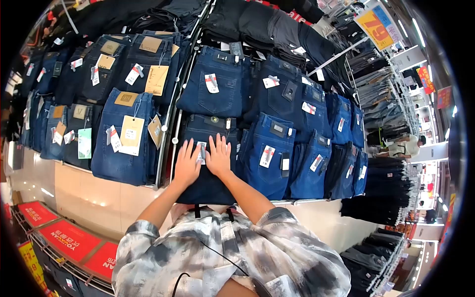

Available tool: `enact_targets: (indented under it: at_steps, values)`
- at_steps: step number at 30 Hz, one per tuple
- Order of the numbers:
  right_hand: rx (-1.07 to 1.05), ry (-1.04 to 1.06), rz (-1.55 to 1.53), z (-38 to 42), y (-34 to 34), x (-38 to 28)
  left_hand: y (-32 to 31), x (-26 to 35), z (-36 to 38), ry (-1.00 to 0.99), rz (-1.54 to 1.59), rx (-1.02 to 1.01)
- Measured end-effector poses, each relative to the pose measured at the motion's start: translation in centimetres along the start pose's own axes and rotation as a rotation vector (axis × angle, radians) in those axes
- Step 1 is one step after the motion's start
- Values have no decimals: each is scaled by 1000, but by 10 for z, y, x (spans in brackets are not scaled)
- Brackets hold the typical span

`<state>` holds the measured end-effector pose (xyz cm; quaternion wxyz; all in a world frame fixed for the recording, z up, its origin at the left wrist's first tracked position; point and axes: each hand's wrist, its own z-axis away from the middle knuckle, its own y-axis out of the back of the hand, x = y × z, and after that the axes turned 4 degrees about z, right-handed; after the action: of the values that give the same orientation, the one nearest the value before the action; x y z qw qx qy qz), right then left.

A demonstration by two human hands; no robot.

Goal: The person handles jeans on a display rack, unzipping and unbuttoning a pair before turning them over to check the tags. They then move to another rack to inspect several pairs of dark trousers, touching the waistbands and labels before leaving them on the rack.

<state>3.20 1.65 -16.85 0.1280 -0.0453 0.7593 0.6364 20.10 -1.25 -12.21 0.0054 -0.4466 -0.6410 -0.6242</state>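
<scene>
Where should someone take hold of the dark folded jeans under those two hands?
Probably the near end of the dark jeans, from the wearer's side: the waistband lies at the far end, and a metal rail and blue jeans crowd the sides. The left hand and right hand rest flat on top.
</scene>
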Motion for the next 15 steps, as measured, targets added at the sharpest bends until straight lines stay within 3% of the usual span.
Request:
enact_targets:
  at_steps: [5, 12, 14, 15]
  values:
    - [-29, 120, -239, 36, 55, 26, -31, 57, 81, 104, -149, -27]
    - [-60, 172, -679, 240, 115, 112, -97, 108, 114, 418, -245, 219]
    - [-152, 55, -774, 309, 114, 143, -114, 122, 119, 402, -299, 242]
    - [-262, -98, -925, 337, 114, 162, -121, 129, 121, 393, -322, 251]
